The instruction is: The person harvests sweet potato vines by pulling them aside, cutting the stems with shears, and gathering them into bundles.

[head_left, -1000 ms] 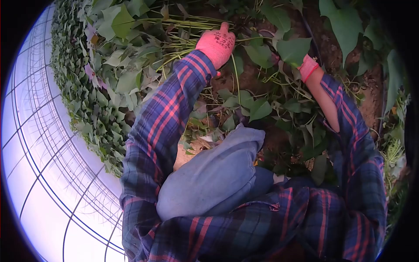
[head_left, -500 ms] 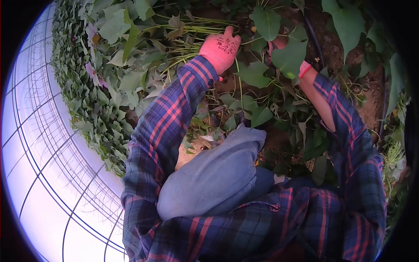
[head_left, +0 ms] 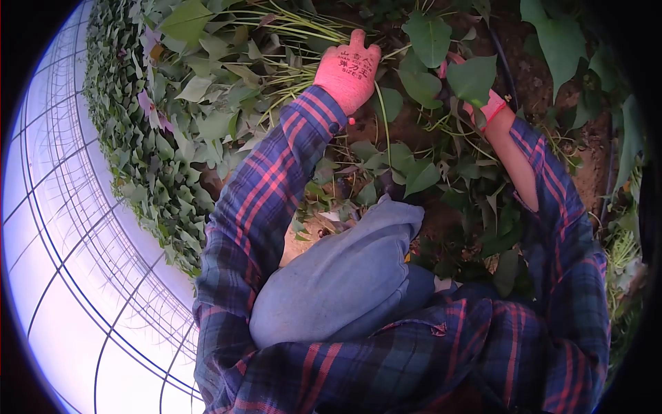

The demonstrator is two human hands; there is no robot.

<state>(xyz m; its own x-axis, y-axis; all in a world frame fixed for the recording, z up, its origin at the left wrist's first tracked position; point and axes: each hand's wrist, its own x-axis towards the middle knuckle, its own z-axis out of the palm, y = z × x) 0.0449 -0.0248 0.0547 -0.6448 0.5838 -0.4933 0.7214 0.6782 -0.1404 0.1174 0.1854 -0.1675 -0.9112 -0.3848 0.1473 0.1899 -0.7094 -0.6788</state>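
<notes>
My left hand (head_left: 348, 72), in a pink glove with dark print, is closed around a bunch of leafy green vine stems (head_left: 296, 31) near the top of the view. The stems run off to the left from it. My right hand (head_left: 491, 107), also in a pink glove, is among the leaves to the right. A broad heart-shaped leaf (head_left: 473, 81) covers most of it. A bit of pink shows above that leaf, but what its fingers do is hidden. Between the hands a long pale stem (head_left: 385, 124) hangs down.
My bent knee in blue trousers (head_left: 331, 276) is below the hands. A black hose (head_left: 505, 65) lies on brown soil (head_left: 592, 165) to the right. Dense foliage (head_left: 148, 159) borders a bright, gridded translucent wall (head_left: 69, 276) on the left.
My right hand has shifted slightly upward among the leaves, and more of its glove cuff shows. The left hand keeps its hold, tilted a little more upright. The leaves around have moved slightly.
</notes>
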